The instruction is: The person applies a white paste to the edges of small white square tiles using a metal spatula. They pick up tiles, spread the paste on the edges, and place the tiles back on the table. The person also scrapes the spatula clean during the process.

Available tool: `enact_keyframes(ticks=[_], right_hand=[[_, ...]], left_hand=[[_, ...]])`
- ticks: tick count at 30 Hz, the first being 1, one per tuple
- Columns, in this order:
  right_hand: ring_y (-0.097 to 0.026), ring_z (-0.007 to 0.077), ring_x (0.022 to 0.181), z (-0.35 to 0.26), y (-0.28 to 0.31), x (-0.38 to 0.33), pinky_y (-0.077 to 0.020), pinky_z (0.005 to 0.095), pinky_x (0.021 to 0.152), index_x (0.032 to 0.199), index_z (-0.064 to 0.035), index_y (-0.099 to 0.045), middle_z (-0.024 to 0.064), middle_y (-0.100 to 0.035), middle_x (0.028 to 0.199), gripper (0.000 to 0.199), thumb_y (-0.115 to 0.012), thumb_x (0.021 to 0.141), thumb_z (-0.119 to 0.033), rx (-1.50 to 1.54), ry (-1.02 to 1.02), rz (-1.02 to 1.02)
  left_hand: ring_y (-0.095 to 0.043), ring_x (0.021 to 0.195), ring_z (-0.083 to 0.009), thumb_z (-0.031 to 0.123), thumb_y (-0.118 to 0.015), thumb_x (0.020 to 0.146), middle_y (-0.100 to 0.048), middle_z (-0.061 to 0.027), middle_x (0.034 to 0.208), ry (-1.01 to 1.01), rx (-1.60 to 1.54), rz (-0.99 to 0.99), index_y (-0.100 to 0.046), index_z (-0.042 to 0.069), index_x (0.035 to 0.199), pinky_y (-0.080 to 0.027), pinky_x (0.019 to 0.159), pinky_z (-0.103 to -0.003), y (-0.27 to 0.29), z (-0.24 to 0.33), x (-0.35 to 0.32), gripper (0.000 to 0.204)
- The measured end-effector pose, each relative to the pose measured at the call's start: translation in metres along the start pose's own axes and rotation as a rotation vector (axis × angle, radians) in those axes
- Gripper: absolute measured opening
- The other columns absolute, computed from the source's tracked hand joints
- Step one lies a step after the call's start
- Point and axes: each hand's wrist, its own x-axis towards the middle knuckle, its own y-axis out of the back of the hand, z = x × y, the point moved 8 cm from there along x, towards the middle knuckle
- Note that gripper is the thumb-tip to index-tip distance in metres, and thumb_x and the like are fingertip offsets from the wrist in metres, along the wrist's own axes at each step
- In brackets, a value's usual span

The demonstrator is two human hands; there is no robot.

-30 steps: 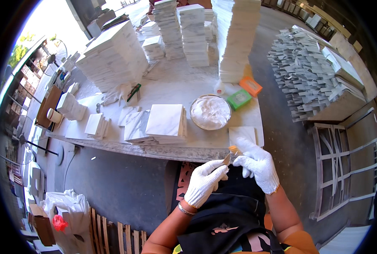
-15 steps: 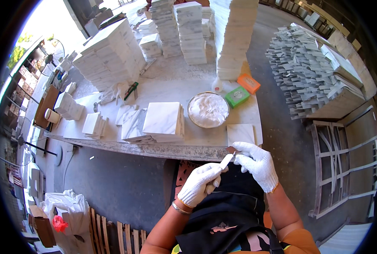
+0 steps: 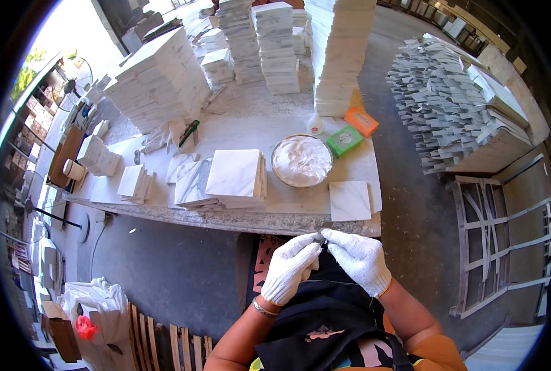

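My left hand (image 3: 290, 269) and my right hand (image 3: 358, 261), both in white knit gloves, meet fingertip to fingertip just off the table's front edge. Between them shows the end of a small dark grey piece (image 3: 320, 237), pinched by the right fingers and touching the left ones. The left fingers are curled closed, and what lies inside them is hidden. Beyond my right hand a square white marble tile (image 3: 350, 201) lies flat near the table edge. Behind it stands a round bowl (image 3: 332, 166) filled with white paste (image 3: 300, 158).
A stack of marble tiles (image 3: 233, 174) stands left of the bowl. A green box (image 3: 344, 142), an orange box (image 3: 361, 122) and a small white bottle (image 3: 314, 124) lie beyond it. Tall tile stacks (image 3: 340, 55) rise behind. A metal frame (image 3: 482, 247) is on the right.
My hands have come together and lowered toward me. The pale strip at my left fingers and the brown flat piece at my right are mostly hidden now. The single tile is uncovered.
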Motion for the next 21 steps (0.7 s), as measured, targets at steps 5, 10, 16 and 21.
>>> enact_keyframes(ticks=[5,10,16,21], right_hand=[[-0.075,0.0277,0.087,0.001,0.01,0.013,-0.0598,0.034,0.077,0.115,-0.0013,-0.073,0.0143,-0.076,0.105,0.034,-0.072,0.081,0.003,-0.095,0.045,0.064],[-0.075,0.0257,0.091,0.005,0.007,0.009,-0.0598,0.0324,0.079,0.117,-0.0021,-0.073,0.0156,-0.076,0.104,0.031,-0.072,0.085,0.0,-0.069,0.019,0.063],[-0.071,0.0146,0.075,0.069,0.008,-0.009,-0.0561,0.026,0.064,0.133,-0.0028,-0.063,0.0113,-0.075,0.098,0.04,-0.064,0.094,-0.003,0.387,-0.701,0.011],[-0.071,0.0173,0.08,0.065,-0.004,-0.011,-0.0571,0.026,0.064,0.153,0.0001,-0.039,0.0168,-0.07,0.111,0.058,-0.055,0.097,-0.002,0.836,-0.706,0.014]], left_hand=[[-0.038,0.053,-0.0009,0.012,-0.066,0.098,-0.058,0.0018,0.073,-0.009,-0.015,0.011,-0.066,-0.001,0.121,-0.027,0.048,-0.018,-0.003,0.003,-0.003,0.027],[-0.041,0.054,-0.0025,0.015,-0.067,0.098,-0.059,-0.0007,0.073,0.0,-0.024,0.01,-0.065,-0.001,0.125,-0.03,0.049,-0.018,0.004,-0.001,0.0,0.032],[-0.045,0.057,-0.0042,0.016,-0.067,0.099,-0.062,-0.0038,0.08,-0.043,-0.098,-0.013,-0.06,-0.002,0.132,-0.033,0.05,-0.019,0.006,0.005,-0.002,0.038],[-0.051,0.062,-0.005,0.018,-0.067,0.099,-0.062,-0.0017,0.083,0.011,0.016,0.024,-0.063,0.0,0.125,-0.04,0.052,-0.02,0.006,-0.011,0.003,0.032]])
